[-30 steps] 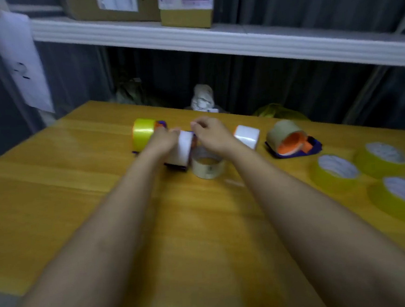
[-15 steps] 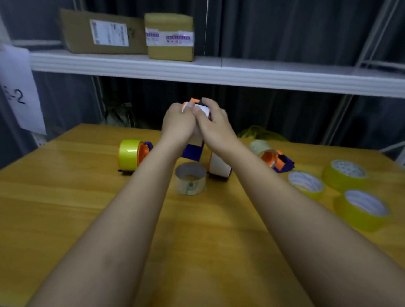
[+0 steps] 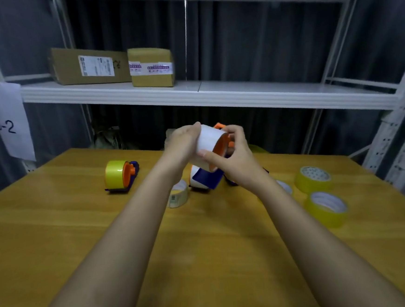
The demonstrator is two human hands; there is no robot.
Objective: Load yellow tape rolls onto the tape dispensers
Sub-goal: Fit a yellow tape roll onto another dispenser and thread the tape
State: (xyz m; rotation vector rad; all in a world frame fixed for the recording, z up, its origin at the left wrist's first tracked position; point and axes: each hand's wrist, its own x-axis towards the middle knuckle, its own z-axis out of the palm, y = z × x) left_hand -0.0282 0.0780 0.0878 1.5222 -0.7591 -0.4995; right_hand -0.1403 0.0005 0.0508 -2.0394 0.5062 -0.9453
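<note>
Both hands hold a blue tape dispenser (image 3: 208,178) with an orange hub up above the wooden table (image 3: 57,225). A white roll core (image 3: 211,137) sits on that hub. My left hand (image 3: 183,142) grips the core from the left. My right hand (image 3: 233,160) holds the dispenser's right side, with its thumb lying on the core. At the left a second dispenser (image 3: 119,175) stands loaded with yellow tape. Two loose yellow tape rolls (image 3: 312,178) (image 3: 325,207) lie at the right, and a third roll (image 3: 285,186) is partly hidden by my right forearm.
An empty clear-taped core (image 3: 179,196) lies on the table under my left wrist. Another white core (image 3: 194,178) shows behind the held dispenser. A white shelf (image 3: 216,96) with two cardboard boxes (image 3: 90,65) (image 3: 151,66) hangs over the table's far edge.
Both hands have lifted the dispenser with the white core off the table and turned it so the core's side faces me. The view has tilted upward.
</note>
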